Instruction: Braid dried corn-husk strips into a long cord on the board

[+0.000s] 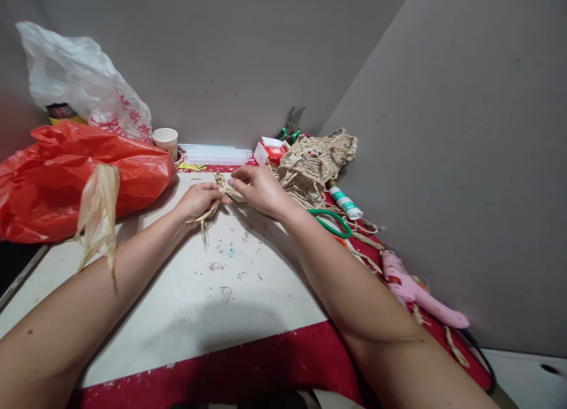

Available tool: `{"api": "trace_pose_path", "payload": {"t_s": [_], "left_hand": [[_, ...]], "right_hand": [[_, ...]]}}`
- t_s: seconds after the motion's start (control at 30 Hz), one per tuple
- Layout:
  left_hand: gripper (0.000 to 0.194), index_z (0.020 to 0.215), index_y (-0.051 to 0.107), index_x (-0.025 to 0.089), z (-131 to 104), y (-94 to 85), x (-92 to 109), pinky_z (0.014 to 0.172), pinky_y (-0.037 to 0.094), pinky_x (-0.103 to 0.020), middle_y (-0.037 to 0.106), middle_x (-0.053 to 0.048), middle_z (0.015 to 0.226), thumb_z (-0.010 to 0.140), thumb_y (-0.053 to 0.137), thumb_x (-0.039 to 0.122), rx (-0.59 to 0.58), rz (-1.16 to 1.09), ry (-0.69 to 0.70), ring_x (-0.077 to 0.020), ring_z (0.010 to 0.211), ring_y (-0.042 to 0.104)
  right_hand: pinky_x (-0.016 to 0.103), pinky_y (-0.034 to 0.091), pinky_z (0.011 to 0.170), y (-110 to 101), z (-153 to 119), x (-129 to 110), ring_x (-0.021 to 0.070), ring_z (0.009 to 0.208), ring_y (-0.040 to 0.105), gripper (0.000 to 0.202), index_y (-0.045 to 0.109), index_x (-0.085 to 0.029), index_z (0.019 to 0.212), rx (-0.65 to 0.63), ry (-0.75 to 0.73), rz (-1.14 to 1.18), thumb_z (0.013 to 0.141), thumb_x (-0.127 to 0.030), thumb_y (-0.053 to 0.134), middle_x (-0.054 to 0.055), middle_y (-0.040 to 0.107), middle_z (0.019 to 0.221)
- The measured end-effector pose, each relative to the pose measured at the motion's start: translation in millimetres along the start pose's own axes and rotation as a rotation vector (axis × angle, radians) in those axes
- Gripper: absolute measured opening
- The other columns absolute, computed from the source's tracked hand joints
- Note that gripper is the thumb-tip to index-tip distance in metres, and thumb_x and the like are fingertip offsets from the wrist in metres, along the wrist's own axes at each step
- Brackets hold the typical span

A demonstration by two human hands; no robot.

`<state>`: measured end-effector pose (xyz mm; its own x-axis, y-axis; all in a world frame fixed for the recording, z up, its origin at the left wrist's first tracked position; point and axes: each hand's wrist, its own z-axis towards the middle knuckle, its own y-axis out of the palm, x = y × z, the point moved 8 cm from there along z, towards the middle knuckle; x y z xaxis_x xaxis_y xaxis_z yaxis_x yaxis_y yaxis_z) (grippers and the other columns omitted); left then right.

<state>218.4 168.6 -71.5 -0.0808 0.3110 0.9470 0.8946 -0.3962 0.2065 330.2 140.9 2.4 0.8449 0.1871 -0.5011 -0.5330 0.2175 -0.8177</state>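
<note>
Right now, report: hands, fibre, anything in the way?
Left hand pinching dry fibre braid. Right hand close beside it. Pink glue gun off right, clear of both hands.

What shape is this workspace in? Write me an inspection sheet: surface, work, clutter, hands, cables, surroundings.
Surface: white board, stained, over red cloth.
Work: fibre braid at both hands, loose ends hanging; dried husk strips draped over the red plastic bag; woven fibre heap at right rear.
Clutter: translucent plastic bag, paper cup, translucent sticks, green-handled cutters, pink glue gun.
Hands: left hand pinches the braid; right hand is at its strands, grip partly hidden.
Cables: black cable near the glue gun; connection unclear.
Surroundings: grey panels behind and to the right.
</note>
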Motion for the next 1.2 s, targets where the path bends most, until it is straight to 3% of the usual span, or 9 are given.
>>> {"api": "trace_pose_path", "payload": {"t_s": [0.07, 0.17, 0.43, 0.63, 0.77, 0.87, 0.97, 1.1, 1.2], "left_hand": [[0.011, 0.068, 0.052, 0.014, 0.7, -0.4, -0.5, 0.030, 0.019, -0.018, 0.061, 0.002, 0.049, 0.063, 0.060, 0.009, 0.000, 0.010, -0.004, -0.0029, 0.027, 0.032], [0.010, 0.069, 0.053, 0.013, 1.9, -0.4, -0.9, 0.030, 0.020, -0.018, 0.061, 0.002, 0.049, 0.063, 0.060, 0.009, -0.007, 0.025, -0.005, -0.0031, 0.028, 0.033], [0.007, 0.068, 0.055, 0.013, 1.2, 1.1, 1.9, 0.033, 0.018, -0.018, 0.062, 0.002, 0.048, 0.063, 0.059, 0.009, -0.016, 0.055, -0.009, -0.0035, 0.029, 0.034], [0.008, 0.067, 0.055, 0.013, 2.9, 0.7, 4.8, 0.041, 0.029, -0.017, 0.063, 0.000, 0.050, 0.062, 0.058, 0.007, -0.020, 0.149, 0.043, -0.0059, 0.038, 0.046], [0.006, 0.066, 0.055, 0.013, 2.0, -0.4, 8.2, 0.046, 0.034, -0.017, 0.061, 0.000, 0.049, 0.063, 0.057, 0.009, -0.003, 0.247, 0.121, -0.0073, 0.044, 0.051], [0.004, 0.068, 0.055, 0.014, -0.3, -0.6, 10.7, 0.046, 0.034, -0.017, 0.062, 0.001, 0.050, 0.066, 0.056, 0.011, 0.012, 0.310, 0.184, -0.0068, 0.041, 0.050], [0.003, 0.068, 0.055, 0.015, -0.3, -0.1, 12.0, 0.049, 0.037, -0.017, 0.063, 0.000, 0.052, 0.066, 0.055, 0.012, 0.006, 0.330, 0.241, -0.0071, 0.043, 0.051], [0.007, 0.069, 0.060, 0.014, 4.1, -3.1, 10.2, 0.051, 0.038, -0.019, 0.063, 0.000, 0.055, 0.064, 0.057, 0.014, -0.005, 0.354, 0.218, -0.0083, 0.047, 0.052], [0.012, 0.069, 0.065, 0.012, 4.2, -5.8, 15.0, 0.050, 0.035, -0.020, 0.062, 0.000, 0.057, 0.065, 0.058, 0.020, -0.003, 0.511, 0.207, -0.0083, 0.048, 0.048]], "right_hand": [[0.023, 0.034, 0.063, 15.8, -2.0, -3.8, 0.0133, 0.068, 0.052, 0.020, 0.065, -0.012, 0.092, -0.118, -0.005, -0.015, 0.079, -0.022, 0.054, 0.007, 0.065, 0.081], [0.023, 0.033, 0.062, 27.0, -2.9, -4.9, 0.0130, 0.067, 0.051, 0.018, 0.066, -0.012, 0.089, -0.172, -0.016, -0.046, 0.079, -0.017, 0.052, 0.007, 0.065, 0.080], [0.026, 0.029, 0.059, 30.8, -4.0, -6.8, 0.0166, 0.066, 0.051, 0.021, 0.063, -0.013, 0.077, -0.220, -0.069, -0.149, 0.085, -0.021, 0.045, 0.010, 0.063, 0.075], [0.027, 0.030, 0.058, 31.1, -6.1, -7.7, 0.0191, 0.069, 0.055, 0.021, 0.063, -0.013, 0.084, -0.270, -0.059, -0.294, 0.083, -0.026, 0.047, 0.013, 0.065, 0.081], [0.025, 0.031, 0.054, 37.6, -0.4, 0.3, 0.0139, 0.059, 0.050, 0.020, 0.061, -0.014, 0.070, -0.288, 0.033, -0.041, 0.080, -0.022, 0.046, 0.006, 0.061, 0.066], [0.022, 0.024, 0.042, 52.2, 0.6, 13.6, 0.0077, 0.040, 0.033, 0.023, 0.054, -0.015, 0.060, -0.371, 0.216, 0.353, 0.079, -0.020, 0.041, -0.003, 0.043, 0.046], [0.021, 0.015, 0.034, 64.5, -2.2, 18.2, 0.0051, 0.032, 0.020, 0.023, 0.049, -0.016, 0.058, -0.433, 0.331, 0.638, 0.078, -0.023, 0.042, -0.007, 0.030, 0.039], [0.020, 0.012, 0.031, 64.4, -3.4, 20.6, 0.0038, 0.029, 0.020, 0.018, 0.048, -0.016, 0.056, -0.356, 0.381, 0.687, 0.074, -0.018, 0.046, -0.007, 0.034, 0.036], [0.019, 0.012, 0.031, 60.3, -3.3, 23.1, 0.0035, 0.028, 0.020, 0.018, 0.048, -0.015, 0.055, -0.275, 0.397, 0.609, 0.073, -0.016, 0.046, -0.008, 0.030, 0.032]]}}
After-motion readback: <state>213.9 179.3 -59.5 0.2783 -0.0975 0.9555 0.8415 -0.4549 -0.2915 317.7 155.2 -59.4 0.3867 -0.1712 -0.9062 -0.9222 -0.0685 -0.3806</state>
